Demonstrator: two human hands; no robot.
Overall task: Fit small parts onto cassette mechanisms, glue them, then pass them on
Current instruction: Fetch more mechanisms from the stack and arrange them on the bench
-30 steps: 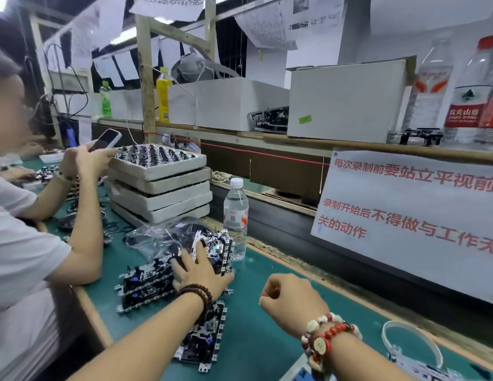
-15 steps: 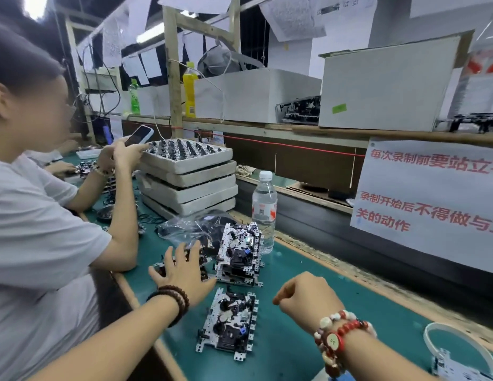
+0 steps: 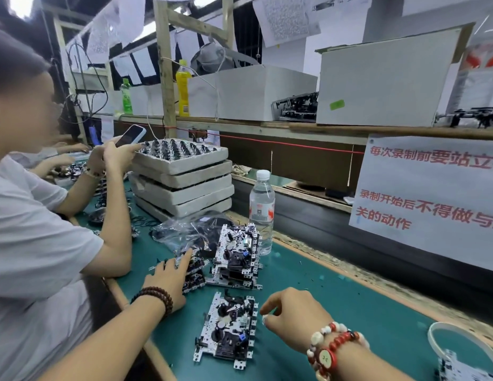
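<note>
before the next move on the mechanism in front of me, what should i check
1. Single cassette mechanism lies flat on the green mat, apart from the others: ok.
2. Right hand beside it, not touching, fingers curled: ok.
3. Small part pinched in the right hand: cannot tell.
4. Left hand rests with straight fingers on the pile of mechanisms: ok.
5. Stack of mechanisms leaning by the water bottle, stable: cannot tell.

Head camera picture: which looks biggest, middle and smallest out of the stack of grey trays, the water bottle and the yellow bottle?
1. Stack of grey trays, clearly biggest.
2. Water bottle.
3. Yellow bottle, though it stands farther back, so its true size may be closer.
</note>
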